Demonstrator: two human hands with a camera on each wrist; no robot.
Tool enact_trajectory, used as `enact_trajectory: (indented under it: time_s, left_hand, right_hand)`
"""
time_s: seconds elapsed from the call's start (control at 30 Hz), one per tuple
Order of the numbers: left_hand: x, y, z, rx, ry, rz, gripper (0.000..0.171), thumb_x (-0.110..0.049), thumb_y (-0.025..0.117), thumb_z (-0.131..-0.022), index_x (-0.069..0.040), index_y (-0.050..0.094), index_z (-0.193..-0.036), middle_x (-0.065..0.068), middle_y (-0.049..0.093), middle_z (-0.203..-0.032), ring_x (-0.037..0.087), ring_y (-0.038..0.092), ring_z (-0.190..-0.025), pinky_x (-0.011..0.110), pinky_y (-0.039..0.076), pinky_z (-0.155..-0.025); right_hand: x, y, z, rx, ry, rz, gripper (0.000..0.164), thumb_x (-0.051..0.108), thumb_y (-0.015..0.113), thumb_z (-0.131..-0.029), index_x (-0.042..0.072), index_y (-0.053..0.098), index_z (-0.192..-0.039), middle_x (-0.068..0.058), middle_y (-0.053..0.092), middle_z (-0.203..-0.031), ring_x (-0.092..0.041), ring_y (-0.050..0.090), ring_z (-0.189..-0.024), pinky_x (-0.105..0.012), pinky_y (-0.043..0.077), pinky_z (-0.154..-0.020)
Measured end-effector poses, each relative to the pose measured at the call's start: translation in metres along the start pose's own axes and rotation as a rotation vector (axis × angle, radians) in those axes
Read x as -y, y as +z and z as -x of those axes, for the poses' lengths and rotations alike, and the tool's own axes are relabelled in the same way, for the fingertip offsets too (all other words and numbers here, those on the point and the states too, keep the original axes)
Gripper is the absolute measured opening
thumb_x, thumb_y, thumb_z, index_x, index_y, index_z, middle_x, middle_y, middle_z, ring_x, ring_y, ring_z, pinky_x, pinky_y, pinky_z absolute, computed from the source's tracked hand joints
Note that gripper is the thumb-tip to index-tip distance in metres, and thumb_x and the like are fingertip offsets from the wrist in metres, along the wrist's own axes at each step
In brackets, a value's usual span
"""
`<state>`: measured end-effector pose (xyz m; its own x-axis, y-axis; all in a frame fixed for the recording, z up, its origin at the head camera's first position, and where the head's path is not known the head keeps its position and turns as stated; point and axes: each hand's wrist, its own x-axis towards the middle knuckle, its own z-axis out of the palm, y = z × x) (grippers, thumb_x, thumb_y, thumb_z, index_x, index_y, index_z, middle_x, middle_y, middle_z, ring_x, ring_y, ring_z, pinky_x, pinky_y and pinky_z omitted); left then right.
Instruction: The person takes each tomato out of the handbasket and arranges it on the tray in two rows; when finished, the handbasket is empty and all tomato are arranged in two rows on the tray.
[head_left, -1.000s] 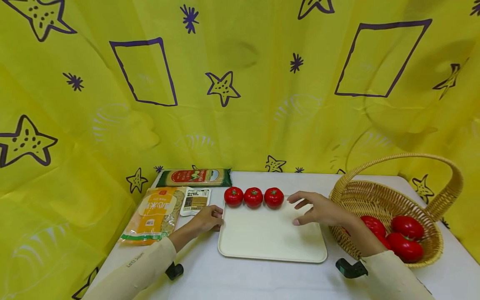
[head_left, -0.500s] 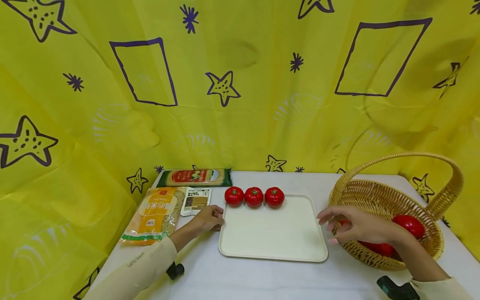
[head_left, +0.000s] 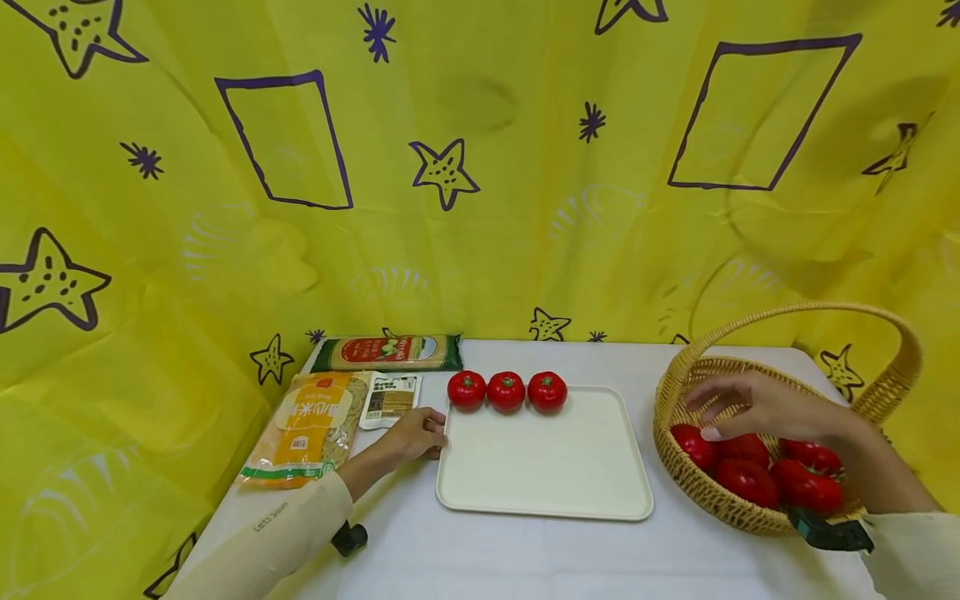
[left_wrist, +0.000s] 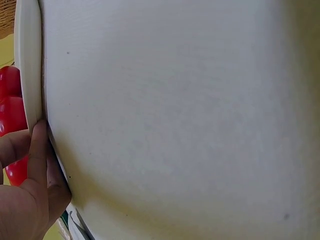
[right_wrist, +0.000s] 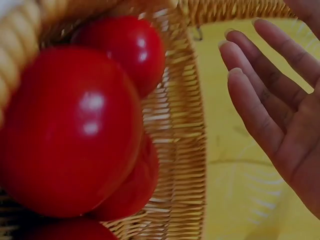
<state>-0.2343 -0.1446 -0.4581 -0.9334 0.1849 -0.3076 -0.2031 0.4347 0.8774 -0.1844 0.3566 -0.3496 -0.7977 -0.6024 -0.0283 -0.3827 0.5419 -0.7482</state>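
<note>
At the tray's left edge my left hand (head_left: 414, 435) pinches the rim of a cream rectangular tray (head_left: 546, 475); the left wrist view shows fingertips on the tray rim (left_wrist: 31, 65). Three red tomatoes (head_left: 506, 392) line the tray's far left part, side by side. Over the wicker basket (head_left: 701, 492) on the right hovers my right hand (head_left: 776, 408), fingers spread and holding nothing. Below it in the basket lie several red tomatoes (head_left: 746, 482). Large in the right wrist view is one tomato (right_wrist: 75, 130), with the right hand (right_wrist: 285, 105) apart from it.
Left of the tray lie an orange-and-clear food bag (head_left: 307, 429), a small white packet (head_left: 392, 400) and a green-ended noodle pack (head_left: 388, 353). The basket's tall handle (head_left: 810, 308) arches above its opening. A yellow patterned curtain (head_left: 510, 250) stands behind the white table (head_left: 525, 558).
My right hand has moved right, from over the tray past its right edge to above the basket. The left hand stays on the tray's left edge. The three tomatoes have not moved.
</note>
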Motion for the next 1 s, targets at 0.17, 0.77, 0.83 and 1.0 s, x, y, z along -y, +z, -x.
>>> enact_trajectory:
  time_s: [0.17, 0.77, 0.83, 1.0]
  left_hand:
    - [-0.002, 0.000, 0.001, -0.013, -0.004, -0.021, 0.032, 0.004, 0.068, -0.087, 0.008, 0.059, -0.119, 0.010, 0.058, -0.091, 0.016, 0.058, -0.073, 0.028, 0.061, -0.065]
    - [-0.001, 0.002, 0.003, -0.022, -0.018, -0.045, 0.032, 0.005, 0.068, -0.087, 0.007, 0.060, -0.118, 0.010, 0.059, -0.091, 0.017, 0.058, -0.073, 0.027, 0.061, -0.065]
    - [-0.001, 0.003, 0.002, -0.022, -0.017, -0.044, 0.032, 0.005, 0.068, -0.086, 0.007, 0.060, -0.117, 0.010, 0.059, -0.090, 0.017, 0.058, -0.073, 0.026, 0.061, -0.064]
    - [-0.002, 0.003, 0.002, -0.024, -0.011, -0.040, 0.032, 0.006, 0.068, -0.086, 0.007, 0.060, -0.116, 0.010, 0.058, -0.089, 0.016, 0.058, -0.071, 0.026, 0.061, -0.063]
  right_hand:
    - [-0.012, -0.010, -0.010, 0.026, 0.125, 0.021, 0.042, 0.017, 0.072, -0.091, 0.004, 0.061, -0.130, -0.017, 0.064, -0.126, -0.009, 0.066, -0.103, -0.024, 0.058, -0.081]
    - [-0.047, -0.013, -0.036, 0.282, 0.248, -0.124, 0.044, 0.020, 0.074, -0.088, 0.001, 0.063, -0.126, -0.020, 0.062, -0.129, -0.033, 0.061, -0.116, -0.023, 0.055, -0.088]
    - [-0.049, -0.013, -0.037, 0.303, 0.257, -0.139, 0.045, 0.019, 0.075, -0.088, 0.000, 0.063, -0.126, -0.019, 0.063, -0.128, -0.031, 0.061, -0.116, -0.023, 0.055, -0.088]
    - [-0.052, -0.011, -0.039, 0.325, 0.263, -0.164, 0.045, 0.017, 0.077, -0.086, 0.000, 0.063, -0.126, -0.018, 0.064, -0.127, -0.032, 0.062, -0.116, -0.023, 0.056, -0.089]
